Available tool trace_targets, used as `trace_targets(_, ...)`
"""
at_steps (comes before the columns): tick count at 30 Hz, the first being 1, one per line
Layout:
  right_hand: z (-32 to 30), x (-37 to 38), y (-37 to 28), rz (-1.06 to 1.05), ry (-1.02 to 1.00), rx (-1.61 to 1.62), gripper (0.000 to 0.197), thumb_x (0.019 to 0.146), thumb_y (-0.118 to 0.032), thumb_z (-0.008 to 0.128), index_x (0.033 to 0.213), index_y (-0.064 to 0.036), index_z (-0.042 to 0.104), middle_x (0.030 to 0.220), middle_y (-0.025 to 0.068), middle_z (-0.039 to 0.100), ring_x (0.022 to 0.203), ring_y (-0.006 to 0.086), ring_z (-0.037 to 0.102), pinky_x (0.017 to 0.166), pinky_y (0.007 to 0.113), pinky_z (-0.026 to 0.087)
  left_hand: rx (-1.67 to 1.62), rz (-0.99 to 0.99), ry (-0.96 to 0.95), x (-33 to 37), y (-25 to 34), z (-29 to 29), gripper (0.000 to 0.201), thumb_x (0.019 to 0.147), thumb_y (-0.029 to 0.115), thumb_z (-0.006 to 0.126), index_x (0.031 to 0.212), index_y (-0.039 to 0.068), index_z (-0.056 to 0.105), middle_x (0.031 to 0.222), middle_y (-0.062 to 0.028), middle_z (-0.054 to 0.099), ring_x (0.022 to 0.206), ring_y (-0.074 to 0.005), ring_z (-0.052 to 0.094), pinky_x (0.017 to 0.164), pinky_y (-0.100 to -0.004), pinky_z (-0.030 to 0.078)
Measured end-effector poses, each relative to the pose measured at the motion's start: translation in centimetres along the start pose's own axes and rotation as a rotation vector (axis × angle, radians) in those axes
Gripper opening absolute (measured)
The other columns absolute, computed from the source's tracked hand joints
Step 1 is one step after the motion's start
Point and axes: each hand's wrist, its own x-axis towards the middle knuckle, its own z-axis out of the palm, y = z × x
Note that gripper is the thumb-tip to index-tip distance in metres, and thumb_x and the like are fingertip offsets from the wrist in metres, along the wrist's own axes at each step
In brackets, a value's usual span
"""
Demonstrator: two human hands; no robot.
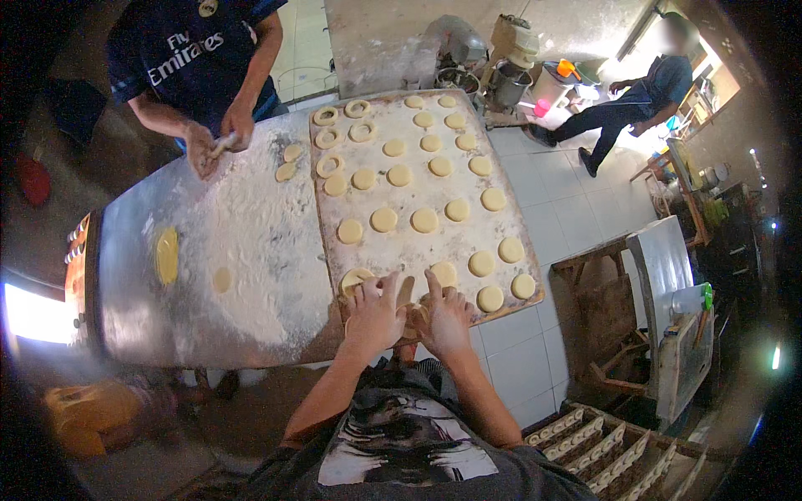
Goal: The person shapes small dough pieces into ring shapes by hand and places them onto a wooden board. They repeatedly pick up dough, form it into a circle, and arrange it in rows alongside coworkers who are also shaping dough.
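Dough piece (405, 292): pale, lower centre of the frame, between my hands over the near edge of the board; outline largely hidden by fingers. My left hand (372, 319): fingers bent, close beside the dough; grip, cannot tell. My right hand (449, 321): index finger extended, others curled; grip likewise unclear. Board (388, 254): centre, bearing dough discs (424, 220) and, at its upper left, dough rings (362, 131). Metal table (134, 330): left, floury, with yellow lump (167, 257). Co-worker (255, 71): upper left, head cut off; dark shirt (225, 92), two lines of white lettering (185, 57). Rack (660, 436): lower right, rows of pale pieces (605, 457), cut off below.
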Motion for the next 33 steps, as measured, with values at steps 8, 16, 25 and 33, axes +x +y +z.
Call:
trace_targets(8,2.0,-0.7,6.3,0.060,0.146,0.000,0.026,0.085,-0.017,0.063,0.107,-0.0033,0.059,0.095,0.0212,0.058,0.094,0.0420,0.055,0.085,0.051,0.044,-0.001,0.362,-0.139,7.0,3.5,0.4,0.035,0.095,0.023,0.056,0.121,0.001,0.054,0.108,-0.0228,0.060,0.104,-0.0404,0.059,0.091,-0.0467,0.048)
trace_targets(16,-1.5,2.9,-1.8,-0.003,0.019,0.367,0.041,0.081,-0.010,0.068,0.120,-0.0047,0.057,0.095,0.0178,0.067,0.091,0.0332,0.067,0.083,0.042,0.051,-0.675,0.168,0.203,3.2,-6.0,-2.9,0.036,0.089,0.017,0.064,0.122,0.004,0.057,0.113,-0.0205,0.063,0.106,-0.0385,0.062,0.091,-0.0460,0.050)
trace_targets(25,18.4,12.9,-24.2,-0.646,-0.350,0.026,0.040,0.083,-0.024,0.071,0.117,-0.0055,0.063,0.103,0.0143,0.070,0.095,0.0292,0.067,0.084,0.037,0.052,0.016,-0.345,0.442,-10.6,-25.6,-9.8,0.026,0.087,0.012,0.066,0.112,0.004,0.061,0.109,-0.0214,0.066,0.107,-0.0385,0.060,0.093,-0.0471,0.046)
trace_targets(33,17.5,11.8,-27.0,-0.481,-0.672,0.467,0.034,0.086,-0.016,0.073,0.114,-0.0062,0.055,0.102,0.0120,0.065,0.094,0.0297,0.066,0.082,0.038,0.055,-0.603,-0.448,0.445,-10.2,-28.5,-10.3,0.028,0.089,0.017,0.069,0.114,0.003,0.067,0.096,-0.0207,0.070,0.088,-0.0387,0.068,0.077,-0.0418,0.054)
